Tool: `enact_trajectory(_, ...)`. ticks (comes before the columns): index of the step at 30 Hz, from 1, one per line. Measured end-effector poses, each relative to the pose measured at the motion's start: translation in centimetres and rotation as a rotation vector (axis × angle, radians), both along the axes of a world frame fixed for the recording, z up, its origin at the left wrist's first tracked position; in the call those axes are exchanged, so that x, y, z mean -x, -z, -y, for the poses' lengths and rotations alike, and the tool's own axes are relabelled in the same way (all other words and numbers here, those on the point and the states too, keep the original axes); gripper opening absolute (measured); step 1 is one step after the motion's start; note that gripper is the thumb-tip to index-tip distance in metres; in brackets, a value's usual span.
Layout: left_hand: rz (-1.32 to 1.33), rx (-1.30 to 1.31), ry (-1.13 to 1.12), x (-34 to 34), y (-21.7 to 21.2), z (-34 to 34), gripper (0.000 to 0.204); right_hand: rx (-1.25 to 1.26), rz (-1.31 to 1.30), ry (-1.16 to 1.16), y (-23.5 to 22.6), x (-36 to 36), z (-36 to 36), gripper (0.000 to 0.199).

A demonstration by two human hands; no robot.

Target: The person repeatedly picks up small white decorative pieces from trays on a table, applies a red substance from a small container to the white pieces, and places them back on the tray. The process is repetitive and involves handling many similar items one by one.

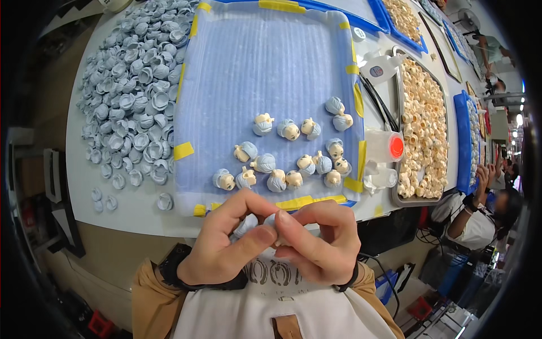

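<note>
Close to my body, just off the table's front edge, my left hand (228,240) and my right hand (322,240) meet with fingers closed. Between them are pale-blue doll hair pieces (246,226); one sits in the curl of my left fingers, the other is pinched where both hands touch. A small cream-coloured bit shows below my right fingertips, but my fingers hide most of it. Beyond my hands, several small doll heads (291,130) with blue hair lie on a cloth-lined blue tray (259,68), mostly across its near half.
Loose blue hair pieces (135,96) are heaped to the left. On the right stand a metal tray (396,195) of cream doll-head parts, a red-capped clear jar (384,147), a white bottle (379,69) and black tweezers-like tools (379,104). Another person (480,212) works at the far right.
</note>
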State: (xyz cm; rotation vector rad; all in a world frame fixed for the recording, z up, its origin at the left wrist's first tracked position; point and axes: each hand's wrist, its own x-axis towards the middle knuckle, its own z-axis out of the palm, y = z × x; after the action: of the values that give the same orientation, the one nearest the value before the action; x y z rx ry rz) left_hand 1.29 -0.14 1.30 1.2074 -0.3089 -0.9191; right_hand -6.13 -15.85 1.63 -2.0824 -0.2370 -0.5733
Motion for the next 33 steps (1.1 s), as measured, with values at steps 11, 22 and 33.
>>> enact_trajectory(11, -0.156, -0.006, 0.087, -0.3, -0.9, 0.2, 0.021, 0.066, 0.144, -0.056, -0.1, 0.0, 1.0, 0.035)
enact_trajectory(22, 0.028, -0.027, 0.054, 0.4, -0.1, 0.0, 0.046, -0.160, 0.086, 0.010, 0.2, 0.5, 1.0, 0.038)
enact_trajectory(33, 0.250, -0.075, 0.037, 0.7, 0.4, 0.3, 0.043, -0.173, 0.035, -0.030, -0.4, 0.4, 2.5, 0.032)
